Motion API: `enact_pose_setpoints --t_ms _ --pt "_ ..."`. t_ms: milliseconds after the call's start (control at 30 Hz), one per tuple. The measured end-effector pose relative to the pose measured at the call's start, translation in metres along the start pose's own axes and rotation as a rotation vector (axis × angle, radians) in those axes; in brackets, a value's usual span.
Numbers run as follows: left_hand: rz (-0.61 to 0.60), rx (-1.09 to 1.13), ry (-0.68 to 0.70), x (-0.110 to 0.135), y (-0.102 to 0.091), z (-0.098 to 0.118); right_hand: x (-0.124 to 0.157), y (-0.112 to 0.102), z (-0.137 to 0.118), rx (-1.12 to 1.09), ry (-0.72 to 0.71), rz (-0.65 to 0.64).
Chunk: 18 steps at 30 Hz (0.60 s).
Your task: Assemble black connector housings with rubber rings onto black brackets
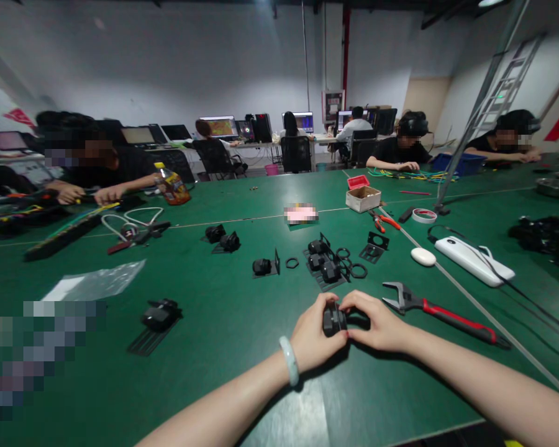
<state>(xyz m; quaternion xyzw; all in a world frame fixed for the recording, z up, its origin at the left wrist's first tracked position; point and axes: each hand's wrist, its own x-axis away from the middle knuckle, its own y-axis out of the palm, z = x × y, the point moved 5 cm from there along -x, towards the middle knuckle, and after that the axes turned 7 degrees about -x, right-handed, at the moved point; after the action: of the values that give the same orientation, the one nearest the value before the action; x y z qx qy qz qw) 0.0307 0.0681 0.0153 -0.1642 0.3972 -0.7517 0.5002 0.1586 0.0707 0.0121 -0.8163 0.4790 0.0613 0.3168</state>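
My left hand (pixel 319 332), with a pale green bangle at the wrist, grips a black cable gland fitting (pixel 333 320) between thumb and fingers. From the other side my right hand (pixel 372 320) pinches the same fitting's right end, its thumb and fingers curved in an arch. Just beyond my hands lie several similar black fittings on slotted brackets (pixel 326 267) and loose black nut rings (pixel 358 270). A single ring nut (pixel 292 263) rests beside another bracketed fitting (pixel 263 267). To the left is one more fitting on its bracket (pixel 157 320).
An adjustable wrench (pixel 451 318) with red-black handle lies right of my hands. Beyond it are a white power strip (pixel 474 259), white oval object (pixel 423 256) and pliers (pixel 382 220). A plastic bag (pixel 97 279) lies left. Co-workers sit across the green table (pixel 242 372).
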Motion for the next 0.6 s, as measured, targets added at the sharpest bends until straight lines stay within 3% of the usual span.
enact_pose_setpoints --t_ms 600 --pt "0.007 -0.005 -0.003 0.0001 -0.0025 0.0023 0.0008 0.0 0.0047 0.012 0.053 -0.02"
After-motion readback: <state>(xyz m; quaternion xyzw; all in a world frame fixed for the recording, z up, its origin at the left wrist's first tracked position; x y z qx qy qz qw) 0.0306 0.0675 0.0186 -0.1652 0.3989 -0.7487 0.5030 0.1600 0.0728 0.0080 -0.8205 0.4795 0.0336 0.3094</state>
